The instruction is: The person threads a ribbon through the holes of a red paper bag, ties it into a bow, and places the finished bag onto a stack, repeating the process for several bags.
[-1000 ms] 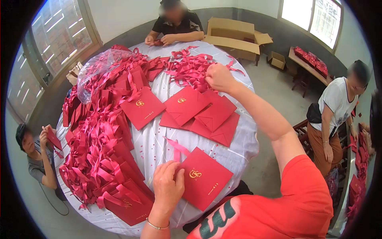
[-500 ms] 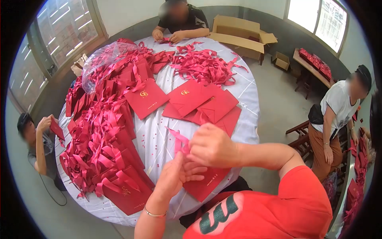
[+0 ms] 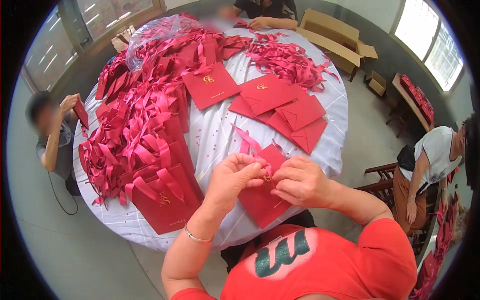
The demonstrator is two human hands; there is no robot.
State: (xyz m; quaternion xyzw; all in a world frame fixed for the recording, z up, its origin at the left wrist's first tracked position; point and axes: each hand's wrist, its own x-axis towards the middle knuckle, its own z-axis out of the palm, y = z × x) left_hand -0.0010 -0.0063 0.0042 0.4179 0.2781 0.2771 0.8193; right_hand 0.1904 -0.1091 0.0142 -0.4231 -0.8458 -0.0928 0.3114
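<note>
Both hands meet over a red bag [image 3: 264, 206] with a gold mark, lying at the table's near edge. My left hand [image 3: 239, 181], a bracelet on its wrist, pinches a pink ribbon [image 3: 268, 171] at the bag's top. From the right, my right hand [image 3: 301, 181] is closed at the bag's edge beside the ribbon; what its fingertips hold is hidden. Beyond the hands, a loose ribbon end [image 3: 246, 137] rests on the white cloth. Several flat red bags [image 3: 265, 94] without ribbons showing overlap farther back.
Ribboned red bags [image 3: 165, 200] are stacked along the left of the round table [image 3: 210, 142]. A ribbon heap [image 3: 287, 60] and plastic wrap [image 3: 150, 42] lie farther back. People sit at the back and left; another person [image 3: 430, 160] is at the right. Cardboard boxes [image 3: 330, 35] stand behind.
The view has tilted and shifted, so the table appears higher and farther right. My left hand has turned from open palm to a pinch, and my right hand has lowered toward the bag.
</note>
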